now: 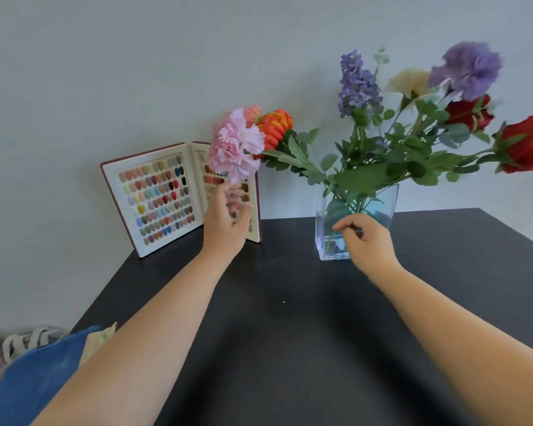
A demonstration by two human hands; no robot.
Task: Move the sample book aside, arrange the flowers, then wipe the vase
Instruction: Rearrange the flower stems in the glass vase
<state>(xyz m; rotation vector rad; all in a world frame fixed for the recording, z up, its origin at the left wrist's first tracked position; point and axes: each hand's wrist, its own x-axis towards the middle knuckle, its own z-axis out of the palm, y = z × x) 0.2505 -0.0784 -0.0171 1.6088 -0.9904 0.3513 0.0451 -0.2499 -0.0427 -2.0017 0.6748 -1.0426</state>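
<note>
2 arms outstretched: left hand point(226, 221) raised beneath pink flower point(236, 146); right hand point(365, 238) before vase point(323, 222).

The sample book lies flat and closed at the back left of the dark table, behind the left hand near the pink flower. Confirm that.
Not quite. The head view shows the sample book standing upright and open, its colour swatches facing the camera, not lying flat and closed. The rest holds: it is at the back left of the dark table, behind the left hand near the pink flower.
</note>
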